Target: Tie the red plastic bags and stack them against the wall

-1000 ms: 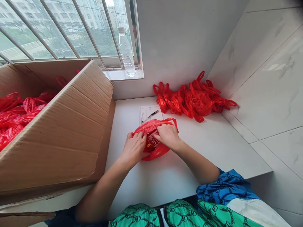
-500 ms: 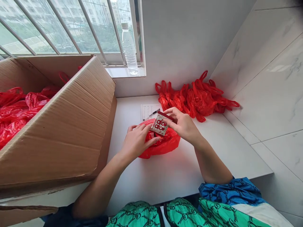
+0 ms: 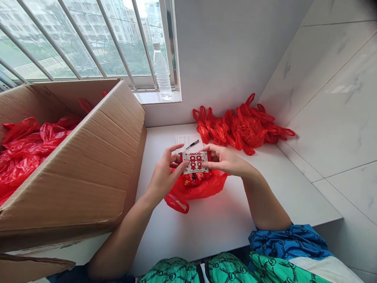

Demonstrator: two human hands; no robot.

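Your left hand and your right hand now share a flat rectangular packet with a white face and red print. They pinch it at its two short ends, fingers curled round the edges, so neither hand is released. A moment ago both hands were down in the bag, and then your right hand alone lifted the packet out. Now the packet is held up with its printed face toward you, clear of the bag's mouth and directly above it.

That crumpled red plastic bag lies open on the white worktop, with one handle loop trailing toward you. Small red items with gold print remain in its mouth.

Just beyond the bag lies a white printed sheet with a black pen on it. Beyond and to the right of the bag sits a heap of knotted-looking red plastic bags. To the left of the bag stands an open corrugated cardboard box holding more red plastic bags. Far beyond the bag, a clear plastic water bottle stands by the window.
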